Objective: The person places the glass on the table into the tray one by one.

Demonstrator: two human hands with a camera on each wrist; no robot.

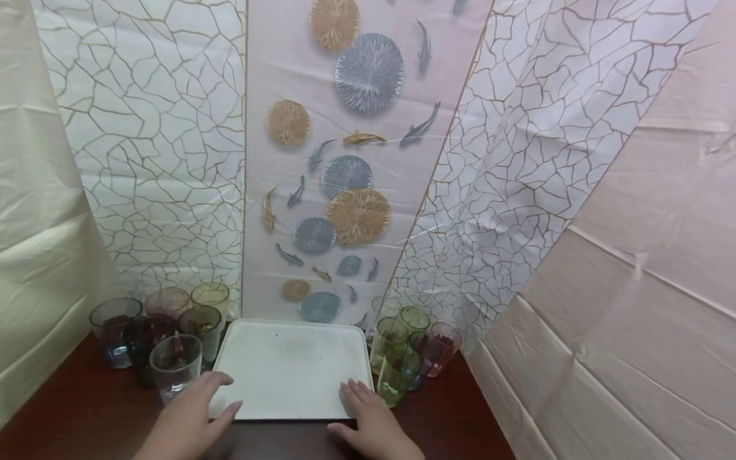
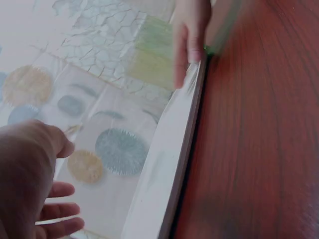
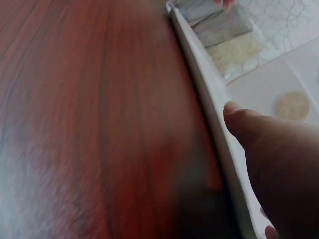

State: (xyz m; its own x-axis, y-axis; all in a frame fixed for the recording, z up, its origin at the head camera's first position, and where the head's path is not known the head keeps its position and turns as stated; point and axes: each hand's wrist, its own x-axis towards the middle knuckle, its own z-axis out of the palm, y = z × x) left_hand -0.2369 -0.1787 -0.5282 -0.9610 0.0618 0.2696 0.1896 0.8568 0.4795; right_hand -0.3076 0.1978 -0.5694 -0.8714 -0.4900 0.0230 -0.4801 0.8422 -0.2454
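A white rectangular tray [image 1: 293, 370] lies on the dark red wooden table, seen edge-on in both wrist views. My left hand [image 1: 192, 409] hovers by its near left corner, thumb and fingers apart with nothing between them. Right behind that hand stands a clear tumbler [image 1: 175, 367], partly overlapped by the fingers in the head view. At the opposite side, my right hand [image 1: 375, 418] has its fingers extended over the near right corner of the tray, thumb spread toward the front edge. A green tumbler [image 1: 397, 377] stands just beyond those fingers.
Several tinted tumblers, among them a smoky one [image 1: 115, 332] and a yellow one [image 1: 211, 297], cluster left of the tray. Another group, with a red tumbler [image 1: 445, 348], stands to its right. A patterned cloth [image 1: 368, 191] hangs behind the table [image 1: 460, 421].
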